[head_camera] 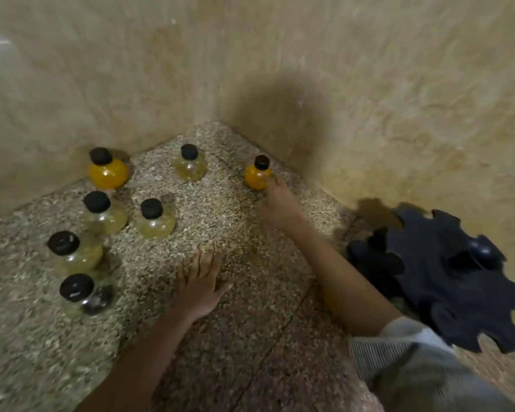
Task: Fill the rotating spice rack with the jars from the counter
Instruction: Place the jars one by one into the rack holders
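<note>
Several round glass jars with black caps stand on a speckled stone counter (226,233). My right hand (277,200) reaches to the back corner and its fingertips touch a small orange jar (257,175); whether the fingers curl round it does not show. My left hand (201,281) lies flat on the counter, fingers spread, holding nothing. Another orange jar (108,171) stands at the back left. Pale yellow jars (191,165) (154,220) (103,214) (72,252) and a darker jar (82,294) stand to the left. The black notched spice rack (446,281) sits at the right.
Beige stone walls (369,99) meet in a corner behind the jars. The rack stands close to the right wall. A grey ribbed sleeve (399,352) covers my right upper arm.
</note>
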